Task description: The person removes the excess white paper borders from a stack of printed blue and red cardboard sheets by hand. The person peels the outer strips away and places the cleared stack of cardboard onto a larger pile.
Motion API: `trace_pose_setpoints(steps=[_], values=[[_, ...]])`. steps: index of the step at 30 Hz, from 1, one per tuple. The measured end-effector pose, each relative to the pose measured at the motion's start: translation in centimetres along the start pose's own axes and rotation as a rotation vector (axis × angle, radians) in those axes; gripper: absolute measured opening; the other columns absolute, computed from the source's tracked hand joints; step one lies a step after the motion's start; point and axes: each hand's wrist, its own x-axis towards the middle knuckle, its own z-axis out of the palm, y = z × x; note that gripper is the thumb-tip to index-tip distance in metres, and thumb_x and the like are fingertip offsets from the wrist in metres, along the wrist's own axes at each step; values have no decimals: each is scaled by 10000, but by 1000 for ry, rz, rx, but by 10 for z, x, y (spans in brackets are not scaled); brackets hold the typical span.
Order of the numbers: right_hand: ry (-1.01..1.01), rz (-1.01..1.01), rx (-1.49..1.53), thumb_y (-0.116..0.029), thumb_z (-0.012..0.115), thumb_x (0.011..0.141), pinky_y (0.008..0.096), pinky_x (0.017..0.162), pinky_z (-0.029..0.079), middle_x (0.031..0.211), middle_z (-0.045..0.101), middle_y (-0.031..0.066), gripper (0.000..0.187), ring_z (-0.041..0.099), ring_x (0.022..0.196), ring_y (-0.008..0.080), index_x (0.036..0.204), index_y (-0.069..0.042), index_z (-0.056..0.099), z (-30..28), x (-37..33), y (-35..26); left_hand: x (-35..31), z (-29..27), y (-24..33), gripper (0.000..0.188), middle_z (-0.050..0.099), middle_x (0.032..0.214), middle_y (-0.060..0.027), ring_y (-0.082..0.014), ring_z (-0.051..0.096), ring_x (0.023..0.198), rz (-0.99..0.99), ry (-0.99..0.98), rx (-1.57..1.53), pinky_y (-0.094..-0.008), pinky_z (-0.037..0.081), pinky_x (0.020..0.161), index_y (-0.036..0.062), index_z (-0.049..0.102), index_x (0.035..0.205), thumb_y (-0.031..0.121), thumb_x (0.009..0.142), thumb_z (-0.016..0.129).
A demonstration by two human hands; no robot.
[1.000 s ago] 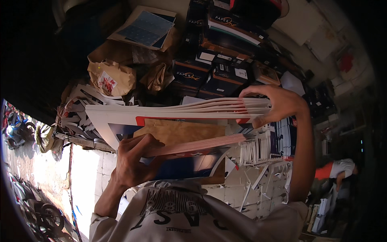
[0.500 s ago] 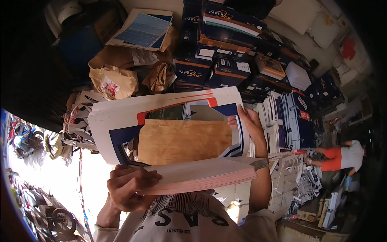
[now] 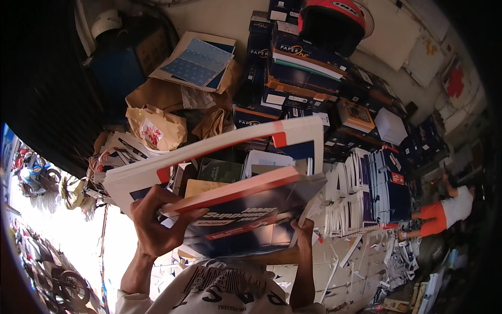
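A thick stack of frame-shaped printed sheets (image 3: 230, 144) is held up in front of my chest, its large window facing me. The far border is white with red and dark blue corner prints. The near border is tipped up, showing pink-tinted sheet edges and a dark blue printed face (image 3: 240, 225) with a red band. My left hand (image 3: 154, 222) is closed round the left end, thumb and fingers pinching it. My right hand (image 3: 303, 235) grips the near right end, thumb up; its other fingers are partly hidden. Beneath lies a wooden board (image 3: 203, 187), mostly covered.
Paper cartons (image 3: 300, 60) are piled at the back, a red helmet (image 3: 334, 23) on top. Crumpled brown paper (image 3: 157, 125) lies back left. Stacked sheets (image 3: 348, 196) stand to the right. Paper offcuts (image 3: 348, 256) litter the floor. Another person (image 3: 449, 209) bends far right. Motorbikes (image 3: 63, 282) stand outside left.
The stack's near border has tipped upward, bringing its printed face into view. My right hand has moved from the far right corner down to the near right end. The view has shifted slightly.
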Motion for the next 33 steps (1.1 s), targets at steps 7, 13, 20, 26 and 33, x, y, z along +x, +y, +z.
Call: trace_pose_setpoints(steps=[7, 13, 20, 26, 33], values=[[-73, -233, -616, -412, 848, 728, 270, 528, 459, 625, 676, 64, 421, 625, 556, 117, 806, -13, 739, 21, 58, -245, -18, -31, -105, 339, 630, 791, -43, -56, 520, 663, -466, 84, -341, -202, 385, 601, 22, 512, 1038, 200, 864, 742], [-347, -16, -1122, -570, 858, 599, 338, 696, 541, 664, 705, 73, 552, 704, 676, 219, 841, -81, 779, 100, 110, -263, -144, 7, -224, 204, 558, 751, 35, -34, 443, 660, -797, 78, -603, -203, 328, 601, -9, 617, 1003, 147, 899, 697], [-528, 160, -1215, -646, 882, 433, 343, 912, 508, 1195, 616, 264, 1183, 624, 1105, 345, 1232, 130, 484, 152, 232, -84, -173, 68, -295, 293, 649, 822, -30, -71, 584, 740, -1093, -2, -570, -225, 462, 694, -27, 644, 1050, 218, 903, 709], [-466, -192, -1132, -691, 816, 552, 389, 782, 546, 813, 723, 135, 674, 703, 800, 283, 850, -87, 774, 155, 216, -41, -185, 59, -329, 502, 643, 1134, -77, -145, 599, 1003, -1101, -190, -789, -302, 450, 879, 31, 514, 1343, 283, 933, 656], [-537, -259, -936, -730, 649, 765, 371, 502, 468, 472, 575, 101, 715, 603, 473, 236, 619, -35, 727, 140, 195, -68, -130, 54, -418, 954, 638, 1214, -146, -256, 612, 1070, -1072, -474, -1061, -397, 435, 972, 28, 549, 1302, 801, 890, 171]])
